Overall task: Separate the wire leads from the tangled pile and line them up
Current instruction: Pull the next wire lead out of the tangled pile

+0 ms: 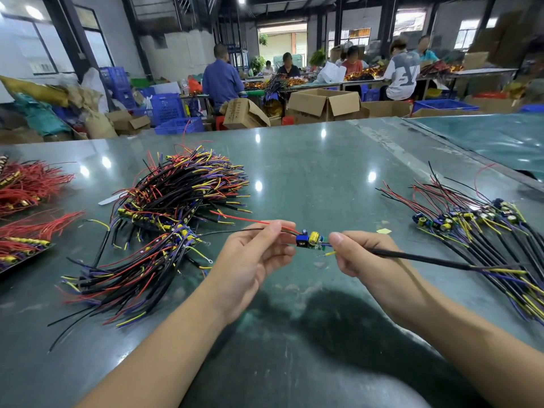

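Between my hands I hold one wire lead, a small circuit board (309, 240) with a blue block and a yellow capacitor. My left hand (253, 254) pinches its thin red and black wires, which trail off to the left. My right hand (357, 254) pinches the thick black sleeved cable (424, 258) that runs right, ending in yellow and purple strands. The tangled pile (176, 195) of the same leads lies to the left on the green table (309, 172), with a looser bunch (126, 275) in front of it. Several leads (477, 228) lie side by side at the right.
Bundles of red wires (26, 184) lie at the table's left edge. A small yellow scrap (383, 231) sits near the row of leads. Beyond the table's far edge stand cardboard boxes (323, 104) and blue crates (173, 113). Several people sit at distant benches.
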The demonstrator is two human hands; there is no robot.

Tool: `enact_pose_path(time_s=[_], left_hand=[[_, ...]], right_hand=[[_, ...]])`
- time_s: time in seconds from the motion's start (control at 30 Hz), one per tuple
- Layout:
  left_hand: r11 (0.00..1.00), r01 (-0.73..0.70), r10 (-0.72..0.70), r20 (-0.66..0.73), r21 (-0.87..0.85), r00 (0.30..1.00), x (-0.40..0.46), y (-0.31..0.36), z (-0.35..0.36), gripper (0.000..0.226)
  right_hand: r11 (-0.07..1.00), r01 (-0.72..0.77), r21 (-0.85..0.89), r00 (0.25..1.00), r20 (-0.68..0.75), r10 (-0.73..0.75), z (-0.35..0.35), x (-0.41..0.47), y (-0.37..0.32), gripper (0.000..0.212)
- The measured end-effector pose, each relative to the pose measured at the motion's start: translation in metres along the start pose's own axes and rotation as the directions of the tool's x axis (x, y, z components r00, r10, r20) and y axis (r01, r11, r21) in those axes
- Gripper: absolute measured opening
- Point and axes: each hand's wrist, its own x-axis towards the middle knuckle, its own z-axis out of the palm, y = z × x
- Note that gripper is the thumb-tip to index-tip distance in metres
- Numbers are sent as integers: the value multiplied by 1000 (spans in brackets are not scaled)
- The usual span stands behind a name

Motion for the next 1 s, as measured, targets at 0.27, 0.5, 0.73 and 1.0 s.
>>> enact_pose_path(time_s=[0.27, 0.5, 0.73, 1.0], left_hand=[[997, -9, 29, -258, 78, 966, 7, 9, -10, 42], [979, -64, 129, -342, 195, 931, 15, 10, -23, 34], [985, -106, 151, -376, 136, 914, 17, 12, -32, 31], [969, -132, 207, -397, 208, 894, 20, 15, -41, 27]], right_hand=[[999, -48, -21, 999, 16, 49, -1, 0, 2, 42], [998, -58, -24, 998, -30, 57, -5, 2, 3, 42], [996, -79, -45, 997, 9, 80, -6, 2, 7, 49], [992, -114, -53, 993, 2, 114, -10, 3, 8, 48]])
